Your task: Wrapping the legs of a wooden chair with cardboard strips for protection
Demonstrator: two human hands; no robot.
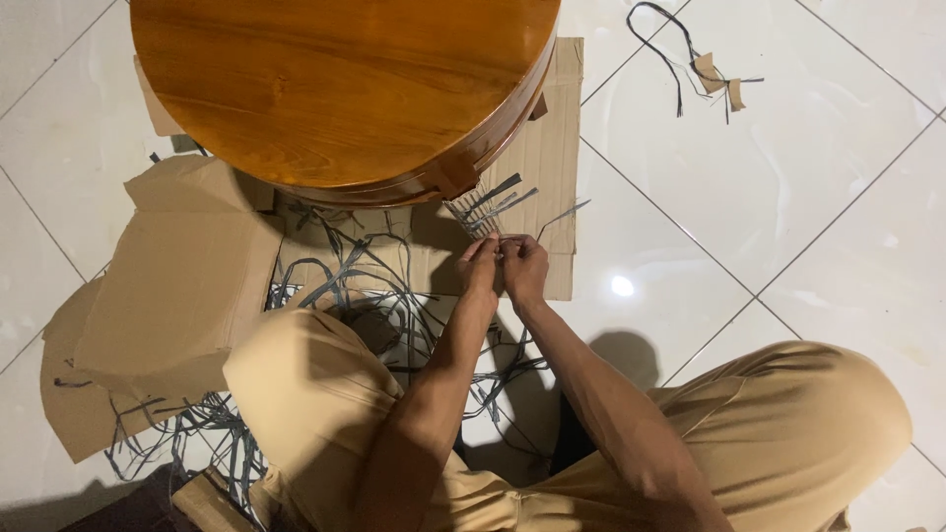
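I see flattened brown cardboard [187,286] on glossy white floor tiles [808,207] | loose grey strips [365,281] tangled beside it | round polished wooden stool [335,79] above | left hand [480,268] and right hand [523,271], each grip pinched shut on the fanned grey strip bundle [490,209] just beyond fingertips | scraps [705,69] far right

Beside the glossy, smooth varnished wooden table [335,89], I pinch thin matt grey strips [493,209], with matt brown corrugated cardboard [187,276] lying below it on shiny white floor tiles [788,197], near my tan cloth trousers [788,424].
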